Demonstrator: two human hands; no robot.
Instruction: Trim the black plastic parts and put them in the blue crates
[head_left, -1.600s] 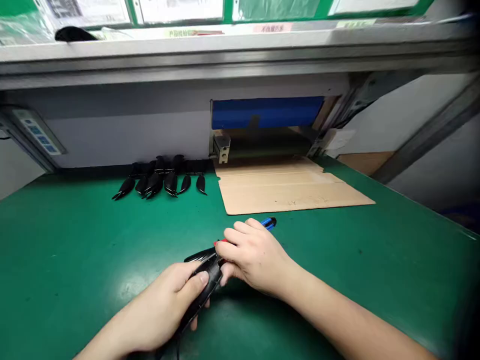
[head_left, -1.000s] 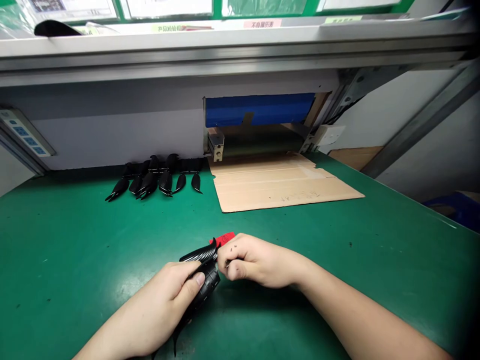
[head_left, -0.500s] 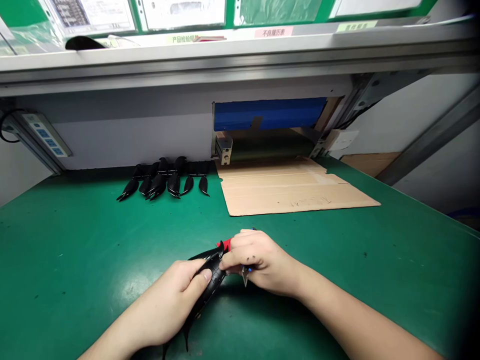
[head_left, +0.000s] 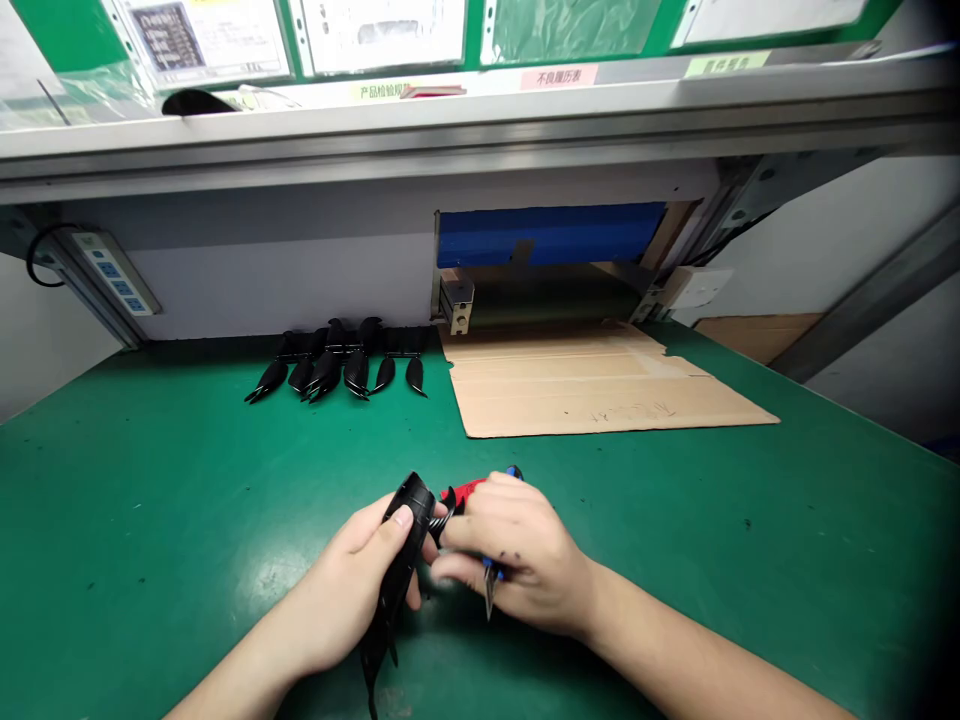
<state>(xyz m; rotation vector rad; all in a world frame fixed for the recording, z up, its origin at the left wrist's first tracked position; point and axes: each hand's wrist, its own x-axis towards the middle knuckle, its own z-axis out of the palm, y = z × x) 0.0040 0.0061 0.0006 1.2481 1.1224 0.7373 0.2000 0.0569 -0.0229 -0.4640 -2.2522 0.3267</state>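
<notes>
A glossy green workbench point(head_left: 150, 480) is backed by a pale panel point(head_left: 300, 275), its rectangular opening point(head_left: 555, 295) partly covered by a blue sheet point(head_left: 585, 232). A metal-edged shelf point(head_left: 525, 138) spans above; a power strip point(head_left: 116, 272) is mounted at left, a pale wall point(head_left: 832, 240) at right.

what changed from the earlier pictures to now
The left hand has tipped the curved black part more upright and leftward. Below the right hand, the metal tip of the slim blue tool, hidden at first, now shows. Flat brown cardboard and leaf-shaped black parts stayed.
</notes>
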